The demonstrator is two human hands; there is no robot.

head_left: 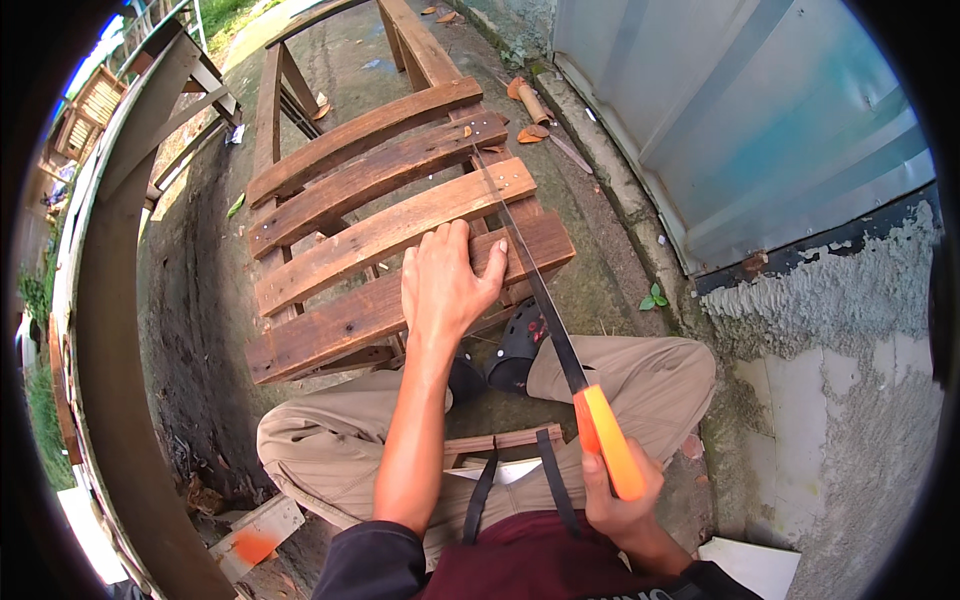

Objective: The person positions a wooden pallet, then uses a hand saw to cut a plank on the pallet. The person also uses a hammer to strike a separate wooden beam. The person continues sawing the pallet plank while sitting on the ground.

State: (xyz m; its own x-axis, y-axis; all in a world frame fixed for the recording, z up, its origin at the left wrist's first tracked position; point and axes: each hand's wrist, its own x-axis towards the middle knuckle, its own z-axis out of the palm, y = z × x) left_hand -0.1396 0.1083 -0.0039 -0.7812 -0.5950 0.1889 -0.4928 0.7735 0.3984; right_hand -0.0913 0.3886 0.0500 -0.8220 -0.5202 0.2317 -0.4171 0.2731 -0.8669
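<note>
My right hand (622,492) is wrapped round the orange handle of a handsaw (545,305). Its long dark blade slants up and away to the left, crossing the right ends of the nearer slats. My left hand (450,280) presses down on the nearest wooden slat (330,322), fingers reaching over its far edge and thumb out toward the blade. That slat belongs to a slatted wooden frame (390,220) of several brown boards, with nail heads at their ends. Whether the teeth are in a cut cannot be made out.
My bent knees and dark clogs (520,345) are close under the frame. A corrugated metal panel (740,120) and rough concrete wall (840,400) stand at the right. Left is a long wooden beam (120,330). A brown cylinder (533,104) and dry leaves lie on the ground beyond.
</note>
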